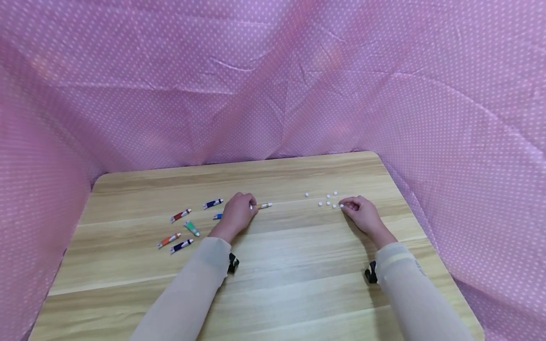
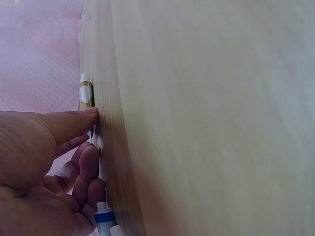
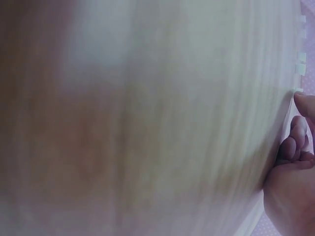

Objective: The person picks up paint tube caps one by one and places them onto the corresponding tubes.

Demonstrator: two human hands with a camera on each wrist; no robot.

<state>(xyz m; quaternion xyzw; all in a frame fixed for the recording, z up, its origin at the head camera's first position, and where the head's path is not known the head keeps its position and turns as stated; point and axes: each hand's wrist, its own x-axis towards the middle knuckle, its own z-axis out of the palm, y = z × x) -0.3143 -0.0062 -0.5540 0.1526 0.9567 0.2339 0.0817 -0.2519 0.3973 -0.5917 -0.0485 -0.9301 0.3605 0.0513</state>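
Observation:
My left hand (image 1: 237, 211) pinches the rear end of a small ochre paint tube (image 1: 264, 206), whose white tip points right. In the left wrist view, thumb and fingers cover the back part of that tube (image 2: 86, 92). Close below those fingers is a blue-banded tube (image 2: 104, 219) with a bare threaded neck. On the right, thumb and forefinger of my right hand (image 1: 361, 214) pinch a small white cap (image 1: 341, 205) low over the table. The right wrist view shows the cap (image 3: 298, 90) at the thumb tip, with the other fingers curled in.
Several white caps (image 1: 328, 203) lie scattered left of my right hand. Left of my left hand are more paint tubes, among them a red one (image 1: 181, 215), a green one (image 1: 192, 228) and an orange one (image 1: 169, 240). Pink dotted cloth (image 1: 273, 94) hangs around the wooden table (image 1: 290, 284).

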